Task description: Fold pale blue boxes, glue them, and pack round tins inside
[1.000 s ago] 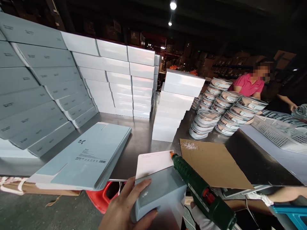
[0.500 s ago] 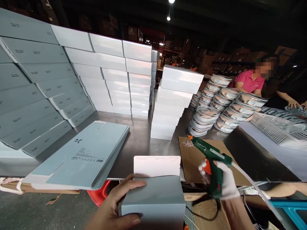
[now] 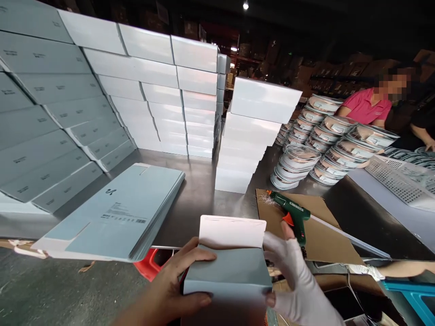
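Observation:
A light blue-grey cardboard box [image 3: 227,269] is in front of me, one white-lined flap [image 3: 233,232] standing up at its far end. My bare left hand [image 3: 178,278] grips its left side, thumb on the near face and fingers over the top edge. On the right side, my right hand [image 3: 294,276], in a white glove with bare fingertips showing, has its thumb at the near corner and fingers by the flap. A green glue gun [image 3: 294,213] with an orange trigger and a clear glue stick lies on brown cardboard [image 3: 326,235] just beyond that hand.
Flat blue cartons [image 3: 125,203] are piled at the left. Behind them rises a wall of boxes [image 3: 149,77], with a shorter box stack [image 3: 251,136] at centre. Round clear-lidded containers [image 3: 295,158] and a white basket [image 3: 397,179] stand right. A person in pink [image 3: 369,106] is beyond.
My right hand has let go of the glue gun, now lying on the cardboard, and come left to the box. My left hand keeps its hold; the view has shifted slightly.

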The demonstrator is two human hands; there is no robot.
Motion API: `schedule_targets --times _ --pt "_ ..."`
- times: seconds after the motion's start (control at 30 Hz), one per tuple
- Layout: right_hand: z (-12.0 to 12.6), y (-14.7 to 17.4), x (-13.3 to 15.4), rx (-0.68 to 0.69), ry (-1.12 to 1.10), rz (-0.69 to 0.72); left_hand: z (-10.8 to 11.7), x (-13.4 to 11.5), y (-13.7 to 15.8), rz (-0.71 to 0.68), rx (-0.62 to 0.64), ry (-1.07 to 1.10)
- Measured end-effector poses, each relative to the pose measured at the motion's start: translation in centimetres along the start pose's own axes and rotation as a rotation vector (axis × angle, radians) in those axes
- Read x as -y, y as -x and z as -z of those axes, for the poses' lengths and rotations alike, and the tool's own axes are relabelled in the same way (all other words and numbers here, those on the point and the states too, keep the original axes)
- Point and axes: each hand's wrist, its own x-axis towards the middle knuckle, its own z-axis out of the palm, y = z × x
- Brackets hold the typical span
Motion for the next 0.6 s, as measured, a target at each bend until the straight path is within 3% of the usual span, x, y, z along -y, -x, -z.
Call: schedule_targets --times 0.1,0.23,0.37,0.5,0.57,0.6 --pt "-2.5 0.5 -0.6 0.022 -0.010 0.086 -1.5 -0.1 -0.2 -0.109 -0.110 0.232" --pt "-2.3 0.9 -0.7 0.080 0.144 0.183 -2.3 -0.8 -0.3 -0.206 -0.251 0.479" --pt "-1.9 0.6 0.3 0.222 0.368 0.298 -1.4 -1.3 -0.6 -0.267 -0.092 0.326" --pt "-1.8 -0.3 1.1 0.268 0.375 0.361 -0.1 -1.2 -0.9 -0.241 0.025 0.215" --pt "-1.1 -0.6 1.3 0.303 0.335 0.319 0.9 -1.3 -1.1 -0.217 0.021 0.220" --pt "-0.7 -0.7 1.2 0.296 0.287 0.270 1.5 -1.3 -1.3 -0.173 -0.046 0.250"
